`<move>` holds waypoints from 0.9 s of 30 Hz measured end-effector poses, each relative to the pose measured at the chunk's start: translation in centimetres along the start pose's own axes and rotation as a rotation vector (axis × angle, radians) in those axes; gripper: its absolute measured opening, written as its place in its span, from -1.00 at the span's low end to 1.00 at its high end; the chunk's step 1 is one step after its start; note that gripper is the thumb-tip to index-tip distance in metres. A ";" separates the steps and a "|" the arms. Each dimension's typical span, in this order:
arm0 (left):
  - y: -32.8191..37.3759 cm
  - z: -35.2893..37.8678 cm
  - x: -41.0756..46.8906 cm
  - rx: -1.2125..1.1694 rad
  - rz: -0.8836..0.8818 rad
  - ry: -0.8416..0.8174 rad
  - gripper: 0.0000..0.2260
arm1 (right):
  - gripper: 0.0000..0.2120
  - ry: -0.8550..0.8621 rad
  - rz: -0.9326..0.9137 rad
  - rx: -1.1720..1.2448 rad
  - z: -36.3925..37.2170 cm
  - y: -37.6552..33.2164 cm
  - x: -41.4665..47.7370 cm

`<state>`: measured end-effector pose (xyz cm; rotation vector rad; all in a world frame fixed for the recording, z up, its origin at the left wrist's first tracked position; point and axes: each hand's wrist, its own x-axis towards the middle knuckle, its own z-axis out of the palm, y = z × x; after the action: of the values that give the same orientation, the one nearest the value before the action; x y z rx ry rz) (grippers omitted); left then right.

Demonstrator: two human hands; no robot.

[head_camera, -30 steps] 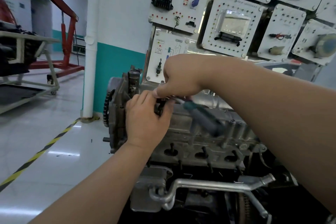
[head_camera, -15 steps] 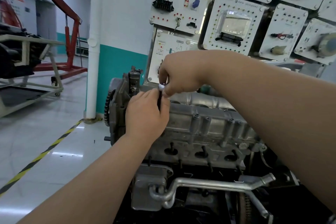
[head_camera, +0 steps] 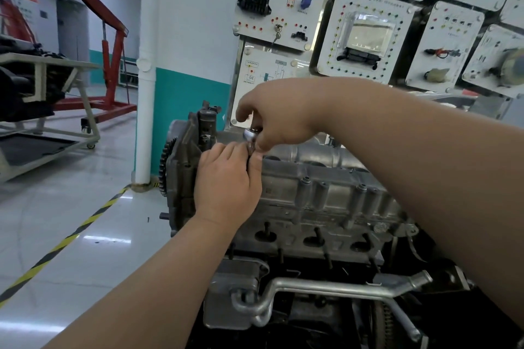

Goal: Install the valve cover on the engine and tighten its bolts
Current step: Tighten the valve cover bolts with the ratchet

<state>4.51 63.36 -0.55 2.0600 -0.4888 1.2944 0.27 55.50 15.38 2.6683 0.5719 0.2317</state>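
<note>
On the far left a red engine hoist (head_camera: pixel 113 45) stands on the glossy floor (head_camera: pixel 71 221), which is crossed by a yellow-and-black tape line (head_camera: pixel 71 238). A white pipe (head_camera: pixel 146 110) runs down the wall beside it. Next comes the engine (head_camera: pixel 283 238) with its toothed wheel (head_camera: pixel 164 167) at the left end. The grey valve cover (head_camera: pixel 326 178) sits on top of the engine, its long axis running from that end away to the right and its top face upward. The left hand (head_camera: pixel 226 181) lies at the cover's left end, fingers curled and pinching a dark piece (head_camera: pixel 249 153); whether it is a socket or a bolt cannot be told. Directly above it, the right hand (head_camera: pixel 278 116) has its fingers and thumb closed round the shiny head of the ratchet (head_camera: pixel 251 133), which stands upright over the dark piece. A second ago the ratchet's blue-green handle lay down to the right across the cover; now only the head shows and the handle is hidden. On the wall to the right hang white panels (head_camera: pixel 365 37). A bent metal tube (head_camera: pixel 326 287) crosses the engine's lower front.
</note>
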 end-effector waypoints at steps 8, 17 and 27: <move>1.2 -0.1 3.5 -0.080 -0.537 -0.329 -0.80 | -0.62 0.068 0.092 0.135 1.0 -1.8 0.8; 1.7 -0.2 3.1 0.170 -0.327 -0.315 -0.82 | -0.56 0.050 -0.007 0.114 0.6 0.5 -0.4; 1.3 0.1 3.7 -0.001 -0.492 -0.423 -0.74 | -0.64 0.138 0.051 0.090 0.7 -1.9 0.2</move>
<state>5.41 62.43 3.11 2.2689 -0.1385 0.5758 -0.08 56.87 13.94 2.7720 0.5695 0.4171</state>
